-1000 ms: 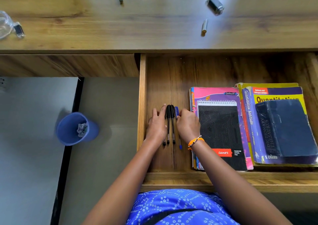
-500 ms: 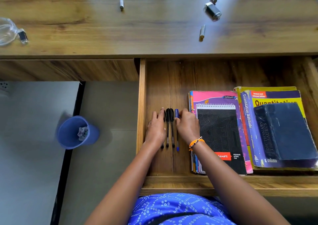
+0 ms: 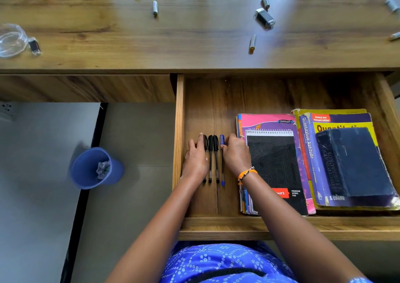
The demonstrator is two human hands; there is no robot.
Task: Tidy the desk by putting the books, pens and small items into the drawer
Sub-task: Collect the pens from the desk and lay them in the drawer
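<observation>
Nearest, at 6 o'clock, the open drawer (image 3: 216, 226) is seen. Four pens (image 3: 213, 159) are lined up on its floor, caps pointing to 12 o'clock. The left hand (image 3: 195, 159) is laid flat at 9 o'clock of the row, fingers straight against the outer black pen. The right hand (image 3: 234, 153) is placed at 3 o'clock of the row, fingers bent beside the blue pen (image 3: 222, 159); whether that pen is pinched cannot be told. The pens are kept between the two hands.

At 3 o'clock in the drawer, the books (image 3: 313, 159) are stacked.

Farther off, at 12 o'clock, small batteries (image 3: 252, 42) are left on the desk (image 3: 194, 51).

The round pens may be rolled apart if the hands are lifted too fast. The batteries may be rolled off the desk if bumped.
</observation>
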